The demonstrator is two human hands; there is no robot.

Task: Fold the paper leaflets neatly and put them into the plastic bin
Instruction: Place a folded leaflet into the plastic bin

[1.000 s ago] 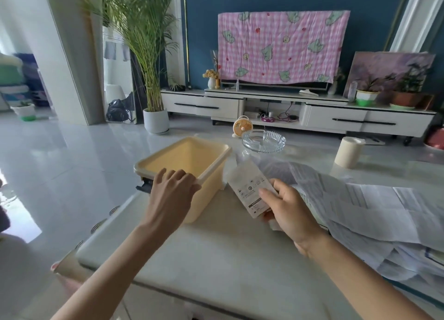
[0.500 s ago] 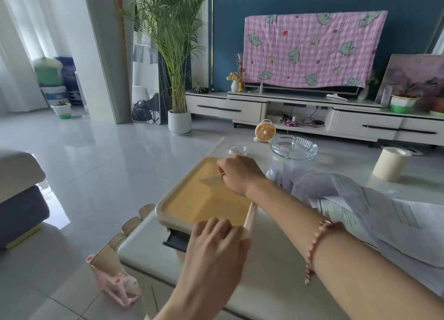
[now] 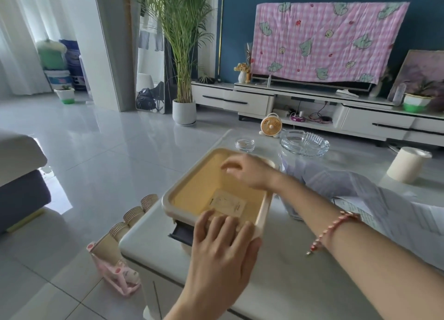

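Hovering, fingers apart, over the binned leaflet [image 3: 228, 203], the right hand [image 3: 249, 173] should next fetch three-o'clock sheets [image 3: 348, 183] while the left hand [image 3: 223, 245] clamps the plastic bin [image 3: 199, 190].

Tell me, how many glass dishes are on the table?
2. The small glass dish sits just past the far rim of the plastic bin; the big glass dish is to its right, beyond the loose papers. The papers might hide more.

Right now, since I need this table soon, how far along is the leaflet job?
Done: one folded leaflet lies flat on the floor of the plastic bin. In hand: nothing; the right hand hangs empty above the bin, while the left hand holds its near rim. Left: a loose pile of unfolded leaflets on the table, beside the bin.
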